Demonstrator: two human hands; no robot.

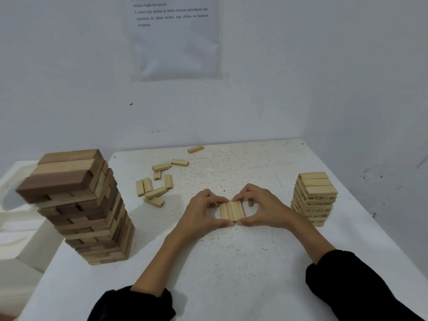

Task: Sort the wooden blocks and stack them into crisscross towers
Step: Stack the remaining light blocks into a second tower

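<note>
A row of small pale wooden blocks (pixel 232 211) lies side by side on the white table (pixel 231 262) at the centre. My left hand (pixel 201 214) and my right hand (pixel 260 208) pinch this row from both sides, thumbs at its near edge and fingers at its far edge. A tall crisscross tower of large brown and tan blocks (pixel 78 205) stands at the left. A shorter crisscross tower of small pale blocks (pixel 313 198) stands at the right. Several loose small blocks (pixel 155 184) lie scattered behind my left hand.
One stray block (pixel 195 149) lies near the table's far edge by the white wall. A printed sheet (pixel 174 35) hangs on the wall. A white moulded object (pixel 14 205) sits left of the table, behind the large tower.
</note>
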